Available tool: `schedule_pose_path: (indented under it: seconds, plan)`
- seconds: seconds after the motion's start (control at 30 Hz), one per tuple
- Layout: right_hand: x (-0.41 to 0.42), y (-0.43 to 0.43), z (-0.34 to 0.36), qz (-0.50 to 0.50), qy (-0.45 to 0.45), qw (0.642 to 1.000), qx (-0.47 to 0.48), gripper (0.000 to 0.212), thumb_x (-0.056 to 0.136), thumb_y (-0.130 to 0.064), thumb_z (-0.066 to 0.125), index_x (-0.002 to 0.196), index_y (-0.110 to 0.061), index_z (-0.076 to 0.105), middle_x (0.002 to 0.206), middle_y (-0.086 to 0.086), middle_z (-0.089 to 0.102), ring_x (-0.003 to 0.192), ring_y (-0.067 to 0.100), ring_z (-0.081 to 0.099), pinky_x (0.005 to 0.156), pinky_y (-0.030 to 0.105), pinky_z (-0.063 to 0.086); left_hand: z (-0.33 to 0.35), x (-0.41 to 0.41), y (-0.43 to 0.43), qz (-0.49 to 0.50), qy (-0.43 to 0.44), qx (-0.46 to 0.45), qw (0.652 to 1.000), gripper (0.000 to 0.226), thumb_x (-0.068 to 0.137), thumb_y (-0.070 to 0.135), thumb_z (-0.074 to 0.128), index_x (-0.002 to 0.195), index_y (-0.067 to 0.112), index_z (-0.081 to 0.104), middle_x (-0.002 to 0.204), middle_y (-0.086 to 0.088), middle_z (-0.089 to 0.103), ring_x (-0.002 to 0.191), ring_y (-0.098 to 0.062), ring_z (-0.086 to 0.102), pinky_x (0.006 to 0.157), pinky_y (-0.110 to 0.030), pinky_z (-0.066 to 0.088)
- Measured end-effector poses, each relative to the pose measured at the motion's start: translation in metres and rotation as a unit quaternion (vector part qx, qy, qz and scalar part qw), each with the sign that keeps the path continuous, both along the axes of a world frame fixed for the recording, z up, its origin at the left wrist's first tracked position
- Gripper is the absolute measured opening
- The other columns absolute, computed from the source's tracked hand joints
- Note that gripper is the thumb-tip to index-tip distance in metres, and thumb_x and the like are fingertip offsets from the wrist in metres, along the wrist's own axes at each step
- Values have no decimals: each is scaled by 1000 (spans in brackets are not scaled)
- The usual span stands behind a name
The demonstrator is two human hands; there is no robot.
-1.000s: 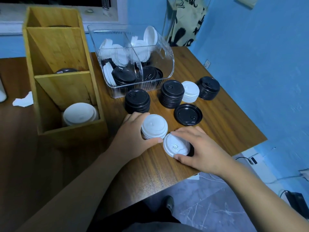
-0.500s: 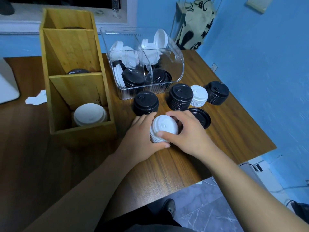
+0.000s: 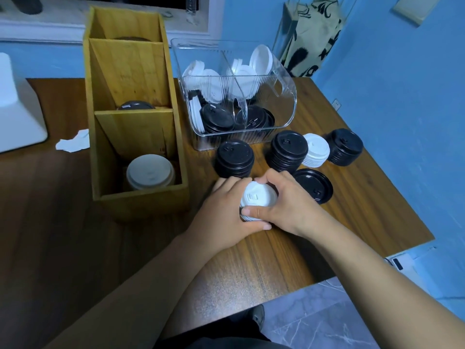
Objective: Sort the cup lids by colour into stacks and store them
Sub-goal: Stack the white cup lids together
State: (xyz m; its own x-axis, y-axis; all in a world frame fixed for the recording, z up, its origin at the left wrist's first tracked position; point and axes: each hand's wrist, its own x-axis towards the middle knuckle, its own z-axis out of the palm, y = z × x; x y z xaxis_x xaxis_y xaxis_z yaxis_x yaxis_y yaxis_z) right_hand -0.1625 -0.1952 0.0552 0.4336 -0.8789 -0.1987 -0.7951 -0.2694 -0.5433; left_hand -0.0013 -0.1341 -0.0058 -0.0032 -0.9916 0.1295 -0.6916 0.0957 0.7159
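Left hand (image 3: 221, 210) and right hand (image 3: 289, 207) curl around a white lid stack (image 3: 258, 197) on the table (image 3: 364, 210). The clear bin (image 3: 284, 109) holds mixed lids (image 3: 216, 117), white and black. The wooden rack (image 3: 141, 200) has white lids (image 3: 150, 171) in its nearest compartment and a black lid (image 3: 136, 105) in the next.

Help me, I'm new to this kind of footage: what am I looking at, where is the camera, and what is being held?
There is no machine here. A person wears a camera on the head, so this single picture looks down at their own arms. The left hand and right hand together grip a stack of white lids on the wooden table. Beyond it stand three black stacks and a second white stack. One loose black lid lies to the right. A clear bin holds mixed black and white lids. A wooden rack has white lids in its nearest compartment.
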Motion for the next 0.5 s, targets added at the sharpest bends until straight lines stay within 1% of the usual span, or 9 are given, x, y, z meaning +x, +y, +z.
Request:
schedule_pose_path:
  seconds: [0.13, 0.23, 0.27, 0.3, 0.33, 0.4, 0.43, 0.5]
  plan:
    - [1, 0, 7, 31, 56, 998, -17, 62, 65, -74, 76, 111, -43, 49, 106, -15, 48, 104, 10, 51, 84, 42, 50, 2, -1, 1, 3, 5, -11, 1000, 87, 66, 71, 73, 139, 30, 51, 127, 20, 49, 119, -5, 40, 99, -31, 44]
    - [2, -6, 18, 75, 121, 989, -35, 63, 67, -87, 61, 111, -43, 52, 103, -17, 50, 102, 8, 52, 81, 39, 51, 4, -1, 3, 7, 7, -12, 1000, 85, 67, 70, 74, 138, 31, 51, 127, 21, 49, 119, -4, 40, 100, -31, 44]
    - [4, -10, 24, 84, 120, 988, -49, 62, 68, -90, 53, 108, -42, 56, 100, -18, 54, 98, 6, 54, 80, 38, 51, 5, 0, 3, 8, 5, -11, 1000, 84, 67, 70, 74, 139, 32, 51, 127, 21, 48, 120, -5, 40, 102, -30, 43]
    - [8, -16, 31, 82, 97, 990, -67, 60, 71, -90, 48, 103, -41, 60, 97, -18, 58, 92, 4, 57, 78, 37, 52, 5, 0, 2, 10, 3, -10, 1000, 84, 68, 70, 74, 139, 32, 51, 127, 21, 48, 121, -5, 39, 103, -30, 43]
    - [15, -22, 39, 72, 56, 992, -86, 54, 76, -86, 48, 98, -39, 64, 93, -18, 63, 86, 2, 59, 75, 35, 53, 5, 1, 2, 13, 0, -10, 1000, 84, 69, 70, 74, 139, 31, 50, 128, 20, 47, 122, -6, 39, 104, -30, 42]
    - [34, -38, 53, 51, -34, 992, -108, 34, 87, -66, 58, 92, -34, 68, 85, -18, 69, 78, 1, 62, 72, 30, 53, 4, 2, 1, 22, -1, -11, 1000, 89, 68, 70, 75, 143, 30, 47, 133, 19, 45, 125, -7, 38, 106, -28, 40]
    - [47, -46, 58, 51, -63, 990, -115, 24, 91, -54, 62, 91, -31, 69, 83, -16, 70, 77, 1, 63, 72, 27, 53, 4, 3, 1, 26, -1, -9, 1000, 92, 69, 70, 76, 146, 30, 45, 136, 20, 44, 127, -7, 37, 107, -26, 38]
    - [76, -64, 64, 60, -86, 986, -130, 10, 95, -36, 65, 90, -30, 70, 83, -14, 71, 79, 3, 65, 76, 25, 53, 4, 4, 2, 31, 5, -1, 999, 95, 69, 68, 78, 148, 29, 42, 139, 21, 40, 130, -6, 34, 105, -22, 34]
